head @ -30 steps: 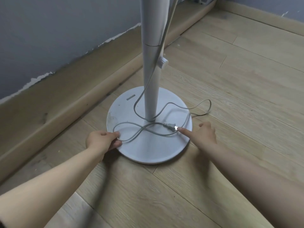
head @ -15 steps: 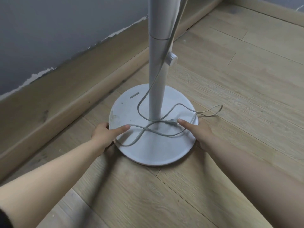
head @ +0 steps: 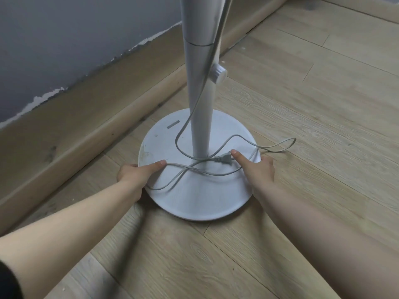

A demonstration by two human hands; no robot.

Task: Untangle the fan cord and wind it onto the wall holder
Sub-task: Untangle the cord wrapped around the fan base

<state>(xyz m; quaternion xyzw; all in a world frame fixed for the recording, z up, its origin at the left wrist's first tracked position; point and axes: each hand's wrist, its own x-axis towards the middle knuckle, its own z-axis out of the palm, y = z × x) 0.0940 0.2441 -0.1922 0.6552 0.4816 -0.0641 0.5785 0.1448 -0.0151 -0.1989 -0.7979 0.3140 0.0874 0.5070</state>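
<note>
The white fan stands on its round base point(head: 194, 203) with its pole point(head: 199, 104) rising out of view. The grey cord point(head: 183, 169) comes down the pole, loops around its foot, crosses itself on the base and trails onto the floor at the right. Its plug point(head: 223, 159) lies on the base just right of the pole. My left hand point(head: 136, 173) rests at the base's left rim, one finger stretched onto the cord. My right hand point(head: 257, 169) is at the right rim, one fingertip touching the plug. Neither hand grips the cord. No wall holder is in view.
A white knob point(head: 219, 73) sticks out of the pole's right side. A wooden skirting board point(head: 86, 117) under a grey wall runs close behind and left of the base. Wood plank floor extends to the right and front.
My left hand let go of the cord loop and stretched a finger over the base onto the cord. My right fingertip stayed on the plug, which slid toward the pole.
</note>
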